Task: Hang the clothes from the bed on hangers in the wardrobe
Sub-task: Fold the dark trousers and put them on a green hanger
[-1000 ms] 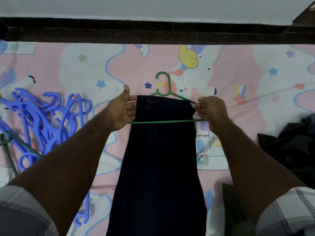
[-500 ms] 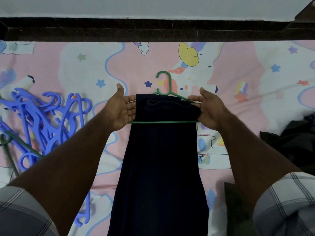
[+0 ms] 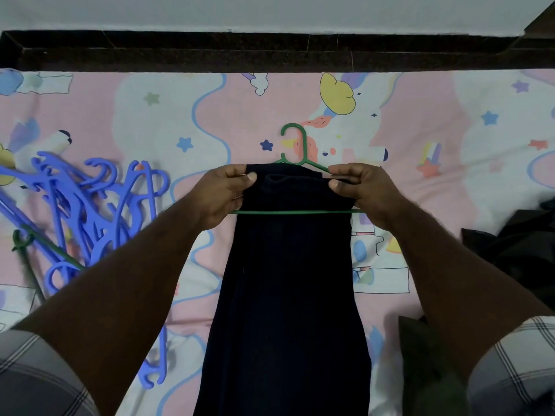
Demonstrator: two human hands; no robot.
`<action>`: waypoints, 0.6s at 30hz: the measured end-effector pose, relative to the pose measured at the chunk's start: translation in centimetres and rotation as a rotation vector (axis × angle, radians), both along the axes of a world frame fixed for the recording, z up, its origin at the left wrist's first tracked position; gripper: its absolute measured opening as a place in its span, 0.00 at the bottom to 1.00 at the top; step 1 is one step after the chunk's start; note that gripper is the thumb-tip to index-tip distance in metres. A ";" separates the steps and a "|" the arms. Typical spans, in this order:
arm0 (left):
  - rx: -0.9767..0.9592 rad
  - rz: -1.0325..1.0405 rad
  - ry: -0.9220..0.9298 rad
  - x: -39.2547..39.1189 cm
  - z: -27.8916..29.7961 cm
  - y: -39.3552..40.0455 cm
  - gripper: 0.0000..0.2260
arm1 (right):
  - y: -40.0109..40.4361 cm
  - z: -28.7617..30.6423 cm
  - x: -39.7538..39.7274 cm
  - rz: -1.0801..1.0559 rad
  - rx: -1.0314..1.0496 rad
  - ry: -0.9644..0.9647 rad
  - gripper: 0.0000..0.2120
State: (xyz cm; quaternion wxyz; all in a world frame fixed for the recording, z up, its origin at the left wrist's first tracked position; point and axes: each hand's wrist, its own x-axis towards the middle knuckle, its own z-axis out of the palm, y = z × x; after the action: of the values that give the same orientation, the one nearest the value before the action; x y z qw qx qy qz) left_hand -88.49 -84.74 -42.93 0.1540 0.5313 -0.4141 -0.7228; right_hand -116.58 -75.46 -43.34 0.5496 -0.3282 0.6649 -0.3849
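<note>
Pink cartoon-print bedsheet (image 3: 120, 115) is filling the frame. Blue hangers (image 3: 90, 205) are lying at left. Left hand (image 3: 223, 195) is pinching the dark garment (image 3: 291, 295) at its top left corner; green hanger (image 3: 297, 211) is lying across it at centre; right hand (image 3: 360, 193) is pinching the top right corner.

Matt dark cloth garment (image 3: 288, 280), thin smooth green plastic hanger (image 3: 295, 145) (blue hangers (image 3: 90, 205) glossier), printed cotton-like bedsheet (image 3: 144, 115)
</note>
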 end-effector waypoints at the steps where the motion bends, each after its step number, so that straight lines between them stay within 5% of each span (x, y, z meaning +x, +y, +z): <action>1: -0.050 -0.003 -0.027 0.1 0.0 0.2 0.07 | 0.2 0.2 0.1 -0.018 -0.041 0.043 0.16; 8: -0.088 0.082 0.034 1.7 3.3 3.5 0.09 | 4.6 3.5 2.3 0.037 -0.186 0.362 0.16; 11: -0.127 0.099 -0.114 2.1 3.7 6.2 0.11 | 7.5 4.4 3.9 0.231 -0.202 0.622 0.20; 14: -0.366 -0.044 -0.284 1.5 3.3 7.8 0.07 | 8.4 4.7 5.1 0.267 -0.232 0.697 0.16; 15: -0.443 -0.130 -0.333 1.3 3.5 8.0 0.11 | 8.3 4.8 5.2 0.249 -0.232 0.707 0.15; 18: -0.647 -0.460 -0.538 1.1 3.6 8.0 0.43 | 7.5 5.1 5.2 0.196 -0.197 0.710 0.14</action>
State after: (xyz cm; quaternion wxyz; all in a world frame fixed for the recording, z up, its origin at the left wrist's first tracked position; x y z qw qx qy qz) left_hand -87.43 -76.77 -39.28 0.0351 0.5188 -0.7499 -0.4090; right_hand -111.33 -67.98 -38.20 0.2850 -0.5542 0.7394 -0.2549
